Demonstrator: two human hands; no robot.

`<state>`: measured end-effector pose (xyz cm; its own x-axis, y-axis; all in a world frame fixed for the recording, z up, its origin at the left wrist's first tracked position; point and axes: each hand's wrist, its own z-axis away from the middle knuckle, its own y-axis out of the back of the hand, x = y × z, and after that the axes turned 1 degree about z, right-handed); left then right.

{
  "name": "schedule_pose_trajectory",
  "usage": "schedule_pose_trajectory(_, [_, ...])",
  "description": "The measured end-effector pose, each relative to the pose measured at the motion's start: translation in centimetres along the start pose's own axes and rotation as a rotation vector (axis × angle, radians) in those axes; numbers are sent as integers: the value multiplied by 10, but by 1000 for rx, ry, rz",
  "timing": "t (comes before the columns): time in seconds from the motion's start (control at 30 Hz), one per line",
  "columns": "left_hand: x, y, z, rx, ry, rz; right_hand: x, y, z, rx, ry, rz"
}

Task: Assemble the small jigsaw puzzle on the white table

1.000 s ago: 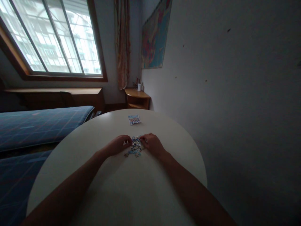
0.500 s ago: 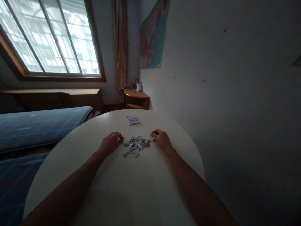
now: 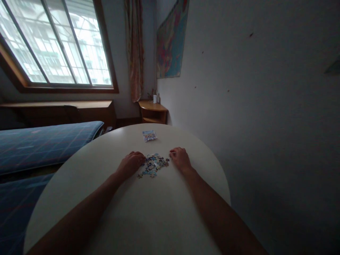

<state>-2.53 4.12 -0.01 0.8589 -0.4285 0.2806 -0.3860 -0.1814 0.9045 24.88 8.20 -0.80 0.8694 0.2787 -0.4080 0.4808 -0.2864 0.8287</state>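
A loose heap of small jigsaw puzzle pieces [image 3: 155,164] in blue, white and brown lies on a round white table [image 3: 159,209]. My left hand [image 3: 132,162] is at the heap's left edge, fingers curled down and touching it; what is under the fingertips is hidden. To the right of the heap, my right hand [image 3: 181,158] has thumb and fingers pinched together on a small puzzle piece [image 3: 170,155]. Beyond the heap lies a small square picture packet [image 3: 149,136] with a printed design.
Blue plaid mattresses [image 3: 47,145] border the table on the left. A bare wall [image 3: 255,124] runs along the right. Behind stand a wooden corner shelf [image 3: 153,106] and a long desk [image 3: 92,104] under the window.
My left hand has moved right, from beside the heap to its left edge. My right hand has shifted only slightly, its fingers still pinched near the heap's right side.
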Motion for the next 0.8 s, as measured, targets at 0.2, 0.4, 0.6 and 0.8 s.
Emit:
schedule_pose_trajectory(0.2, [4, 4, 0, 27, 38, -41, -3, -4, 2, -54, 2, 30])
schedule_pose_trajectory(0.4, [4, 7, 0, 104, 156, -33, -10, 3, 3, -104, 226, -62])
schedule_pose_trajectory(0.6, [1, 5, 0, 62, 199, -6, -41, -4, 19, -216, 412, -70])
schedule_pose_trajectory(0.8, [4, 5, -1, 106, 120, -19, -45, -1, 22, -235, 458, -121])
